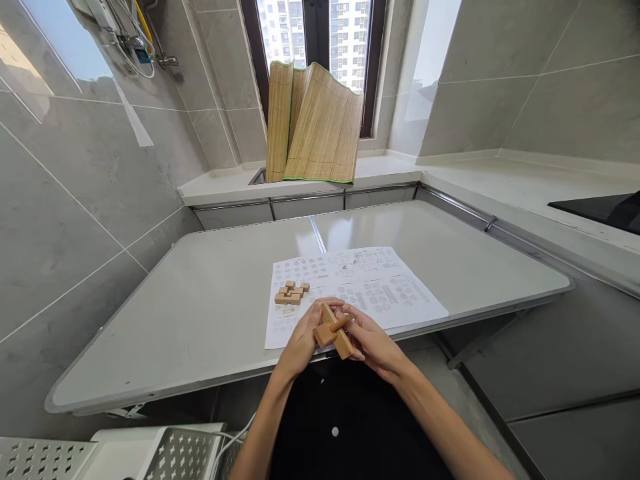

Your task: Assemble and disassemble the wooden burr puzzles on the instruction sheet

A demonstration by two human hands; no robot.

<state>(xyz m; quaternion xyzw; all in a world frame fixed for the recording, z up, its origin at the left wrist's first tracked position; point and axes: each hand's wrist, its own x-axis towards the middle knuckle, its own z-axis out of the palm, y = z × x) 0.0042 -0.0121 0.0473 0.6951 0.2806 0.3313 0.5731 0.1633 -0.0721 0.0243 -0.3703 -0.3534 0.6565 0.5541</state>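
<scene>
Left hand (301, 339): fingers closed around the left side of the wooden assembly (326, 333), thumb along its upper left.
Right hand (374, 341): fingers closed on the right side of the same assembly, near the rounded peg (340, 323); exact fingertip contacts too small to tell.
Wooden assembly: light brown, crossed pieces, one long bar slanting from far left to near right, the peg lying across it; held between both hands over the near edge of the desk.
Loose blocks (289, 300): a small cluster of pale wood, notched, on the left part of the paper sheet, to the left of the hands and apart from them.
Paper sheet (405, 297): white, printed with rows of small diagrams, flat on the desk, partly covered by the hands; print too small to read.
Desk (200, 287): pale top, rounded corners, metal edging, a seam running from the far edge towards the sheet.
Clothing (320, 427): black, below the hands.
Near left: white perforated baskets (183, 453), with a white cable (235, 440) beside them.
Far side: white counter (450, 170) bearing an upright bamboo mat (325, 127) before a dark-framed window (317, 33).
Far left: pipes and fittings (167, 61) on grey tiled wall (75, 167).
</scene>
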